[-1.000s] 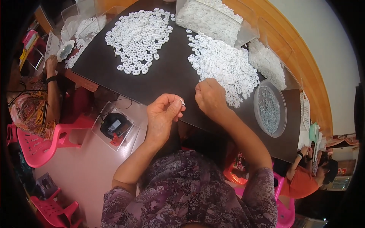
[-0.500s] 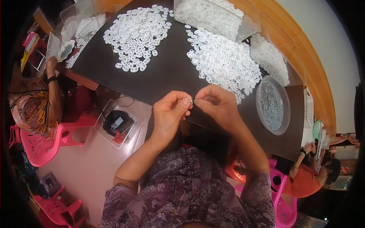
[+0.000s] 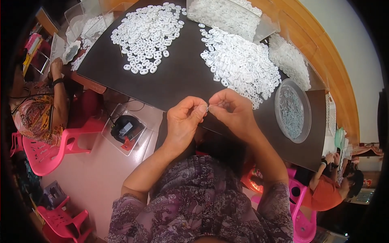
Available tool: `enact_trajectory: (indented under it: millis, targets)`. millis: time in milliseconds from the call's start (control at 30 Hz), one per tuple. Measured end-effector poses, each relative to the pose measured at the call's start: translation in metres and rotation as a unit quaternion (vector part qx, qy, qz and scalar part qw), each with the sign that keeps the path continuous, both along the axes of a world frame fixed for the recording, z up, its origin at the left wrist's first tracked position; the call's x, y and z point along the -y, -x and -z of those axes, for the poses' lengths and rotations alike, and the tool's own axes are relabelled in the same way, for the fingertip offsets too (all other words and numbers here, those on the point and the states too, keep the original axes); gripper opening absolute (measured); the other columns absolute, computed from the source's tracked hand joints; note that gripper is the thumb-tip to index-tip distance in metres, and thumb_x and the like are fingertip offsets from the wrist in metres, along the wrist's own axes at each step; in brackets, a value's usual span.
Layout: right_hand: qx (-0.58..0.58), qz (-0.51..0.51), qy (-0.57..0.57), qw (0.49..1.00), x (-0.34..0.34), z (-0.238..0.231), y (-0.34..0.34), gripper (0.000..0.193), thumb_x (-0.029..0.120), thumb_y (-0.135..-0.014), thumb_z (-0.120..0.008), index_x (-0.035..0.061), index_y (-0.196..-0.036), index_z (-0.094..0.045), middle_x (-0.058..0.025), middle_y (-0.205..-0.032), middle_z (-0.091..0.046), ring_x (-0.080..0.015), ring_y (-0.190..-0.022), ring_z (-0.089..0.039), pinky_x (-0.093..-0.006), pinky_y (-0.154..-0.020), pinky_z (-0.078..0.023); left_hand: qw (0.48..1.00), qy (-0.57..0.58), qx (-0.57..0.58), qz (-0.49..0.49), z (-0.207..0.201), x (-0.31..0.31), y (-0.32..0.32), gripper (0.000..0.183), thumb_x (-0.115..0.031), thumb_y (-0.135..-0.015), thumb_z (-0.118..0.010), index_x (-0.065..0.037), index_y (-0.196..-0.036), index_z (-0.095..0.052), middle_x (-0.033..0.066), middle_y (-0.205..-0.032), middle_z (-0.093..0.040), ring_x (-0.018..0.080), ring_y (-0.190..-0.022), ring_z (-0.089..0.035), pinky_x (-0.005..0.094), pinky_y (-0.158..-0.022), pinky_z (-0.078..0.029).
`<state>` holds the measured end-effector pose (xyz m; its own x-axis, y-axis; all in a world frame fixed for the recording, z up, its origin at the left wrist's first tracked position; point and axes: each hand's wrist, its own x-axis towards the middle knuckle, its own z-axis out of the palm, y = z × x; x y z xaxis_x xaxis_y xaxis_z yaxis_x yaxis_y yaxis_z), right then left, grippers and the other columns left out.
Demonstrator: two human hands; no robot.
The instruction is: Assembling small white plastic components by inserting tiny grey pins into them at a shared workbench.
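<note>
text: none legible | labels: none legible | numbers: none legible

- Top (image 3: 202, 202): purple-mauve, w/ near-black patches & pale grey bits all over.
- Print: busy, lacy-looking, poss. floral; exact motif too small to tell.
- Front: soft folds & creases, plus faint vert. lines nr the middle; pleats or print, can't tell.
- L sleeve (image 3: 127, 216): short, loose, same print, ends abt the elbow.
- R sleeve (image 3: 276, 206): same cut & colours, wide opening, also ends abt the elbow.
- L forearm (image 3: 152, 170): bare from sleeve edge to wrist.
- R forearm (image 3: 265, 154): ditto.
- L hand (image 3: 183, 119) & R hand (image 3: 235, 111): both bare, slim-fingered.
</note>
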<state>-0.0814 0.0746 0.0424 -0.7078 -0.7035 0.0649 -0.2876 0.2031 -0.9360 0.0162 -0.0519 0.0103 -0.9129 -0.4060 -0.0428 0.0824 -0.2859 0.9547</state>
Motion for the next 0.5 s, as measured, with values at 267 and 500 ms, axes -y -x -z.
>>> enact_trajectory:
  millis: [267, 500]
  targets:
    - [0.006, -0.004, 0.000, 1.000, 0.0032, -0.0011, -0.0020, 0.009, 0.002, -0.080, -0.062, 0.0042, -0.088, -0.060, 0.0046, -0.073, -0.056, -0.0003, -0.061, -0.046, -0.0171, -0.054, -0.040, 1.000, 0.015, 0.003, -0.007, -0.0010, 0.0032, -0.0008, 0.015, -0.016, -0.090, -0.059, -0.001, -0.092, -0.061, -0.0005, -0.077, -0.059, 0.0048, -0.065, -0.051, 0.0172, -0.056, -0.040]
    - [0.026, -0.012, 0.006, 1.000, 0.0020, 0.0024, -0.0015, 0.010, 0.002, -0.080, -0.063, 0.0039, -0.090, -0.060, 0.0041, -0.074, -0.057, -0.0012, -0.063, -0.048, -0.0177, -0.056, -0.041, 1.000, 0.018, 0.006, -0.003, 0.0007, 0.0044, -0.0013, 0.016, -0.017, -0.090, -0.058, -0.001, -0.091, -0.061, -0.0002, -0.076, -0.058, 0.0050, -0.065, -0.050, 0.0175, -0.056, -0.039]
